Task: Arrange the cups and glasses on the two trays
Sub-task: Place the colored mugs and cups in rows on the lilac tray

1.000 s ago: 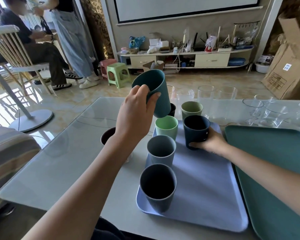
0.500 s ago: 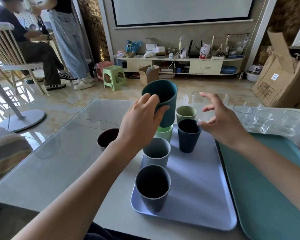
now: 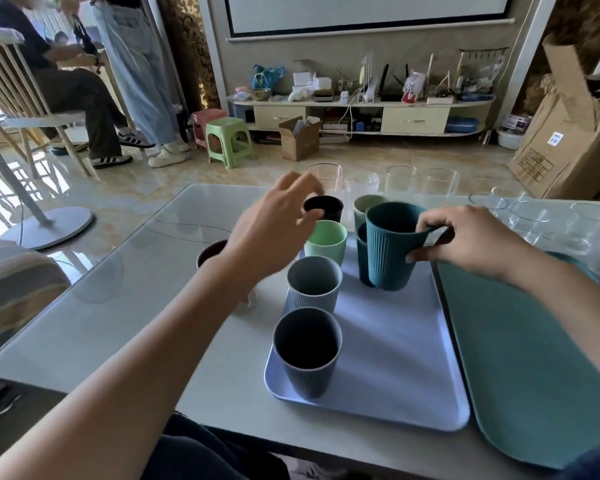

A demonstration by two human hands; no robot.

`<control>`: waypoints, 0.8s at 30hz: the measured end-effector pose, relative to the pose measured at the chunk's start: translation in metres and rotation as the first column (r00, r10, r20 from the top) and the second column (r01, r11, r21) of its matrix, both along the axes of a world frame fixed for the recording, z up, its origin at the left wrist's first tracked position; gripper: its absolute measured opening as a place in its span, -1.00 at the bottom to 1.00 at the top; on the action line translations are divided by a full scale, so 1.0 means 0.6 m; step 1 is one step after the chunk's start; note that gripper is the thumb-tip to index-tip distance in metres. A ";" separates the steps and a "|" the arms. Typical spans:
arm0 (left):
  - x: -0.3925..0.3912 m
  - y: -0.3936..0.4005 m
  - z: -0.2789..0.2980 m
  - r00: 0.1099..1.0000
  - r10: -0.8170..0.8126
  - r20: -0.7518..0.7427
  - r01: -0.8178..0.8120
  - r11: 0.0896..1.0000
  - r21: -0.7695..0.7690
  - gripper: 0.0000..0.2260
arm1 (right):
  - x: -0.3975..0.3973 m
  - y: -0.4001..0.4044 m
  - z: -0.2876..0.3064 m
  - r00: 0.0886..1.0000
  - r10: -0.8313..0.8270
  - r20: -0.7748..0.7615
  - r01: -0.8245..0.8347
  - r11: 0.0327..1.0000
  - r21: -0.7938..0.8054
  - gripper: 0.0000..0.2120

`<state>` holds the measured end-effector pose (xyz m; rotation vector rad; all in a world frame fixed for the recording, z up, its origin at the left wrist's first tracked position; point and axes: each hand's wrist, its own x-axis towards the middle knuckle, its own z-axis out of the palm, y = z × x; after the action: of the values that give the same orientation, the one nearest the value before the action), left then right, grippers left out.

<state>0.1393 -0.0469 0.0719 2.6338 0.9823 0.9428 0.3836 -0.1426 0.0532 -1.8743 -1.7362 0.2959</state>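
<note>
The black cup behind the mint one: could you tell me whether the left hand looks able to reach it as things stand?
Probably yes. The left hand is open and empty, its fingertips already at the black cup, which stands off the lavender tray with nothing between them.

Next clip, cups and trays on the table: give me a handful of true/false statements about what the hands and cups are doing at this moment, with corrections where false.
1. The right hand grips the teal cup. True.
2. The left hand holds a cup. False: it is open and empty, reaching toward the black cup.
3. The green tray carries several cups. False: nothing stands on the part in view; the coloured cups stand on the lavender tray.
4. Clear glasses stand on the table behind the trays. True.
5. A dark brown cup stands on the table, left of the lavender tray. True.
</note>
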 end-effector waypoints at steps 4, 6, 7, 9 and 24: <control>-0.054 0.047 -0.019 0.924 0.284 -0.256 -0.301 0.953 -0.026 -0.83 | -0.014 0.011 -0.045 0.996 0.033 0.084 -0.017 0.984 -0.176 -0.76; -0.084 0.060 -0.029 0.777 0.382 -0.500 -0.448 0.894 -0.013 -0.82 | -0.030 0.015 -0.071 0.978 0.017 0.208 0.030 0.975 -0.221 -0.76; -0.096 0.064 -0.034 0.719 0.377 -0.584 -0.480 0.877 -0.024 -0.81 | -0.036 0.015 -0.081 0.966 0.005 0.259 0.060 0.968 -0.242 -0.76; -0.113 0.071 -0.046 0.708 0.283 -0.647 -0.472 0.871 -0.135 -0.79 | -0.045 0.017 -0.094 0.965 -0.015 0.263 0.090 0.956 -0.278 -0.74; -0.147 0.102 -0.089 0.750 0.373 -0.547 -0.495 0.865 -0.089 -0.85 | -0.038 0.002 -0.037 0.995 0.030 -0.091 -0.070 0.880 -0.470 -0.47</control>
<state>0.0512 0.0144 0.0185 2.5359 1.7751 0.1288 0.3610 -0.1413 0.0311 -2.1119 -1.7699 0.8751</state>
